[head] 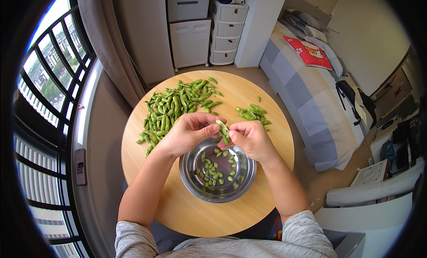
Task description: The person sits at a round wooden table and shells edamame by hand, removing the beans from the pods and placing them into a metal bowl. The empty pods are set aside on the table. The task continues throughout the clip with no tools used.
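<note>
Between my two hands is a green edamame pod (pixel 223 132), split along its length with its pale inside showing. My left hand (pixel 196 128) pinches its upper end between thumb and fingers. On the other side, my right hand (pixel 248 138) grips the pod's edge lower down. Both hands are over the far rim of a stainless steel bowl (pixel 217 197). Loose shelled beans (pixel 213 173) lie scattered on the bowl's bottom. Past my left hand spreads a large heap of whole pods (pixel 173 106). A smaller pile of pods (pixel 253 113), apparently opened husks, lies beyond my right hand.
Everything rests on a round wooden table (pixel 180 211). A curtain (pixel 110 48) and a barred window (pixel 50 74) are on the left, with a phone (pixel 80 167) on the sill. White drawer units (pixel 228 31) stand behind the table, and a bed (pixel 300 91) is to the right.
</note>
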